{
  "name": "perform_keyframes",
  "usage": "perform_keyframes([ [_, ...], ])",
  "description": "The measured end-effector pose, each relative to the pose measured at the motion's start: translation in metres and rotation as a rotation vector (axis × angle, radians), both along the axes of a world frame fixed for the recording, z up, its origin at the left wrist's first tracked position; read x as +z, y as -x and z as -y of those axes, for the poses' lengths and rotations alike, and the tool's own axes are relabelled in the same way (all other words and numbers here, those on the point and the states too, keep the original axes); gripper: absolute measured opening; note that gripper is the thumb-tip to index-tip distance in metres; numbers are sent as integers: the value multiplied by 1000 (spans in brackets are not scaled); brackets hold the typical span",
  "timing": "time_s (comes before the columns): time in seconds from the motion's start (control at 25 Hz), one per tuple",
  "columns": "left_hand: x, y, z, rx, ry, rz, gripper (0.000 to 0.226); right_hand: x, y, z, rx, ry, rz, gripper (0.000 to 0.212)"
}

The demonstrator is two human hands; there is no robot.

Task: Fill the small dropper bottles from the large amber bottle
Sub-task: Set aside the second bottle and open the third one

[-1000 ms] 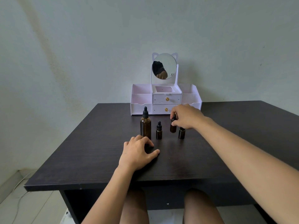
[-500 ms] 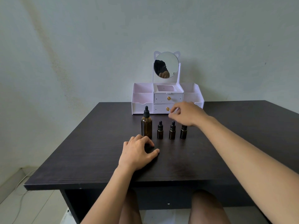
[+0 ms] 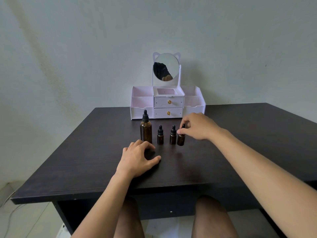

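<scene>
- Head view: right hand (image 3: 199, 126) is now pinching the dropper cap of the rightmost small bottle (image 3: 181, 139); half a second ago it was hovering just above the row.
- Left hand (image 3: 137, 158) is resting on the tabletop (image 3: 240, 143), fingers loosely curled, holding nothing.
- Large amber bottle (image 3: 146, 133) is standing capped at the row's left end, beside the left small bottle (image 3: 160, 137) and middle small bottle (image 3: 172, 136).
- Judgement: lining-up is ending; uncapping is probably starting, filling not yet begun.
</scene>
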State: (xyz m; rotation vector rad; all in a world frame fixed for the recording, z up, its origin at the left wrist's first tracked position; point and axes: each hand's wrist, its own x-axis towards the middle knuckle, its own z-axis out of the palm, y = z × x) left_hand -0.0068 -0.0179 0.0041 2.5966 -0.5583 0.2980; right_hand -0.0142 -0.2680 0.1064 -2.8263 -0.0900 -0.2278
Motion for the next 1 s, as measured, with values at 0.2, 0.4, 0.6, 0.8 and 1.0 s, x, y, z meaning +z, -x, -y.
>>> perform_keyframes([
  [0.2, -1, 2, 0, -57, 33, -12, 65, 9, 12, -52, 165, -21, -8, 31],
  [0.4, -5, -3, -1, -59, 82, -6, 62, -16, 6, -76, 184, 9, -52, 35],
  [0.6, -6, -7, 0, -49, 92, -54, 51, -14, 11, -78, 156, 176, -9, 43],
  [0.8, -7, -12, -1, -76, 36, -73, 43, -15, 9, -78, 275, 181, -12, 39],
  [1.0, -9, -15, -4, -95, 36, -67, 36, -1, 7, -74, 424, 114, -128, 9],
])
